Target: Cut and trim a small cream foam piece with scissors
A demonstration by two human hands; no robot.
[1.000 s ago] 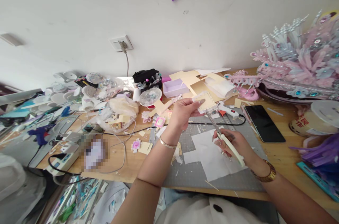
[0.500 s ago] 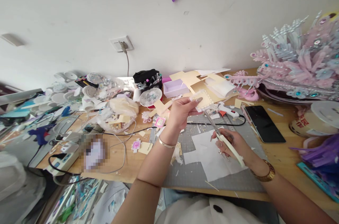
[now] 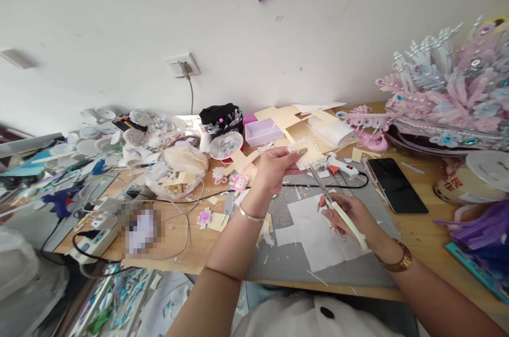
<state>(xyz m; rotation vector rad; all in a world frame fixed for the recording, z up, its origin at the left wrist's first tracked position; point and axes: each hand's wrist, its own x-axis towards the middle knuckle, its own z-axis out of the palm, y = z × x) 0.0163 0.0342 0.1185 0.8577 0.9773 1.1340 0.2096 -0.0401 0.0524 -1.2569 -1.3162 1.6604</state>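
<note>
Sitting right of frame center, the cream scalloped card (image 3: 312,155) is pinched in the left hand (image 3: 276,167), thumb on top, card sticking out rightward past the fingertips. Looks near square, so no clear long axis. Scissors (image 3: 337,207) come in from lower right: long axis runs diagonally, handle low right, tips up-left at the card's lower edge. Can't tell if tips touch it or how far the blades are parted. Right hand (image 3: 352,215) is wrapped on the handle, below and right of the card; left is nearer, holding it. Below both: white sheet (image 3: 304,231) on gray cutting mat (image 3: 278,269). White glue gun (image 3: 345,168) just right of the card, phone (image 3: 397,186) farther right.
</note>
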